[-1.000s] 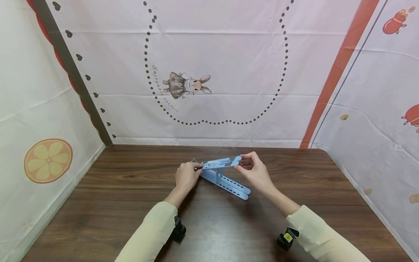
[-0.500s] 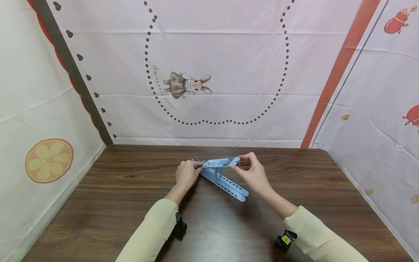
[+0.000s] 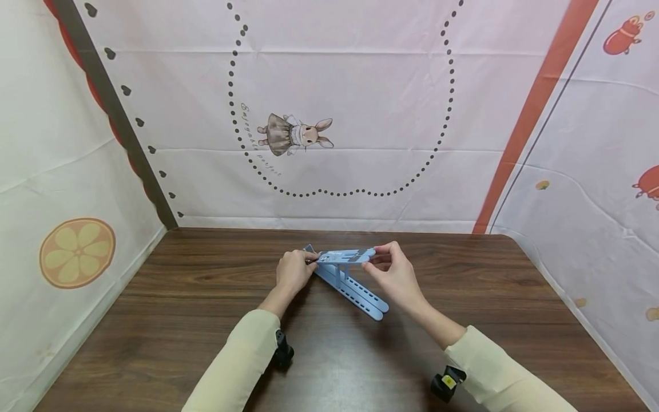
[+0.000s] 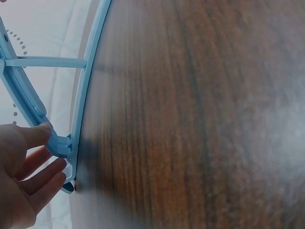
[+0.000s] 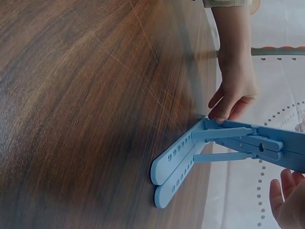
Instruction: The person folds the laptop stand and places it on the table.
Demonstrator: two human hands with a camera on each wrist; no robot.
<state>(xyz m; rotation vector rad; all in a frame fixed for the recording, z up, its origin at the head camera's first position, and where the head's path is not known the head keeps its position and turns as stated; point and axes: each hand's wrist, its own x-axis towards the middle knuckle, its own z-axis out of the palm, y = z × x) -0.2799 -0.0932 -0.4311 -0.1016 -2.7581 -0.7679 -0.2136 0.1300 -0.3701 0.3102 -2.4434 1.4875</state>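
A light blue folding laptop stand point(image 3: 355, 293) is propped up on the table, its slotted base bars lying on the wood and its upper plate raised on struts. At the hinged end, my left hand point(image 3: 293, 271) pinches the upper plate between thumb and fingers, also visible in the left wrist view. My right hand point(image 3: 399, 276) pinches the raised free end of the plate. The right wrist view shows the stand's underside, with two struts point(image 5: 224, 156) running from base to plate, and only part of my right hand point(image 5: 291, 206) at the lower right corner.
The brown wooden table point(image 3: 154, 320) spreads out on both sides of the stand. A white printed cloth point(image 3: 350, 114) hangs behind the table's far edge and along its sides. Black wrist cameras point(image 3: 447, 383) sit on the cream sleeves.
The stand has turned slightly, its slotted base's near end shifting left and toward me. My right hand has moved a little left with the raised end of the plate. Both grips stay.
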